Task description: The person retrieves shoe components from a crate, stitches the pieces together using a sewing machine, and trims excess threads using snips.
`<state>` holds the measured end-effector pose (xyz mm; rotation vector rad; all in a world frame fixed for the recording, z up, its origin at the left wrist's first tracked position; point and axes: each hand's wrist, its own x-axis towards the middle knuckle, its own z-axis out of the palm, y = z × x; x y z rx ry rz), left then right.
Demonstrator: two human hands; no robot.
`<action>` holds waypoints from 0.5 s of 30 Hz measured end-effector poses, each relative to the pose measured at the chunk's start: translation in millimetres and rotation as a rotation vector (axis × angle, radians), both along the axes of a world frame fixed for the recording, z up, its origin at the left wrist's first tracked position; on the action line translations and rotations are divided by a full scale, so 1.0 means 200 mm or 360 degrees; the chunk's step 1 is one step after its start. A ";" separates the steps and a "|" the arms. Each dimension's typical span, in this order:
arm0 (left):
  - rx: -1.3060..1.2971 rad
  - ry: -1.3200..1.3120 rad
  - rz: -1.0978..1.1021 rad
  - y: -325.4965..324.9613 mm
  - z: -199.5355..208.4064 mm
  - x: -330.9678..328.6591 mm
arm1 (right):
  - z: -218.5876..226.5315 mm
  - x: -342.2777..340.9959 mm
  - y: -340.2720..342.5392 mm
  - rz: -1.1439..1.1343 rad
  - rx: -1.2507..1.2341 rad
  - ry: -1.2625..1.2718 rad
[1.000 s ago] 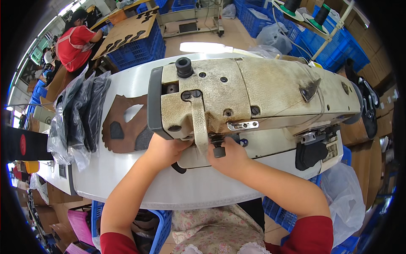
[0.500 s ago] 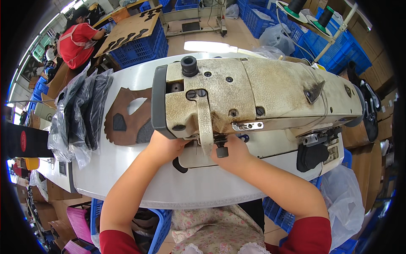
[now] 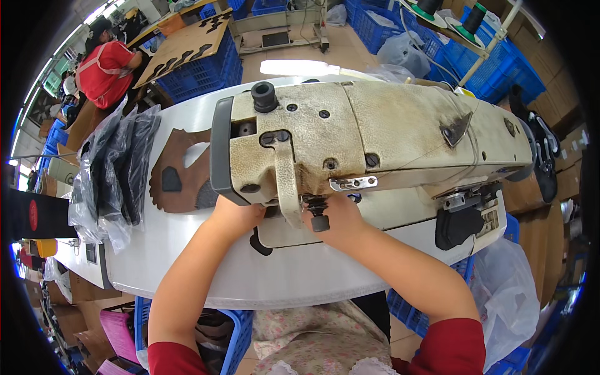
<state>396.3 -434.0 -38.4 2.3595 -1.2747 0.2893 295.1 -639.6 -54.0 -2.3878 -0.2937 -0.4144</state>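
Note:
Both my arms reach forward to the needle end of a worn, cream-coloured sewing machine (image 3: 400,137). My left hand (image 3: 236,217) lies low beside the machine's head, its fingers hidden beneath it. Just behind the presser bar and a black knob (image 3: 320,223), my right hand (image 3: 337,217) rests close to the needle area, its fingers mostly covered. What either hand grips cannot be seen. A flat brown cut piece (image 3: 178,199), with a hole and dark patches, spreads over the table left of the head; its right part disappears behind the machine.
Plastic-wrapped dark pieces (image 3: 115,169) hang over the white table (image 3: 269,275) at left. Small black pieces (image 3: 458,228) are stacked at right. A lit lamp (image 3: 297,67) and thread spools (image 3: 474,25) stand behind. A blue crate (image 3: 240,331) sits below; a co-worker (image 3: 106,72) sits far left.
The view has shifted slightly, so the machine and my hands appear a little farther left. Both hands keep nearly the same place at the machine. The co-worker's arm has moved.

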 end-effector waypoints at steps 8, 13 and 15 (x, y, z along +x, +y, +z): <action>0.0094 -0.0117 -0.0023 -0.02 0.02 -0.01 | -0.02 -0.01 -0.01 0.0058 -0.0359 -0.0017; -0.0039 -0.0086 -0.0024 -0.03 0.01 0.00 | -0.05 0.00 -0.01 0.0138 -0.0787 -0.0199; -0.0001 -0.0121 -0.0040 -0.02 0.00 0.00 | -0.02 0.00 -0.01 0.0165 -0.0801 -0.0035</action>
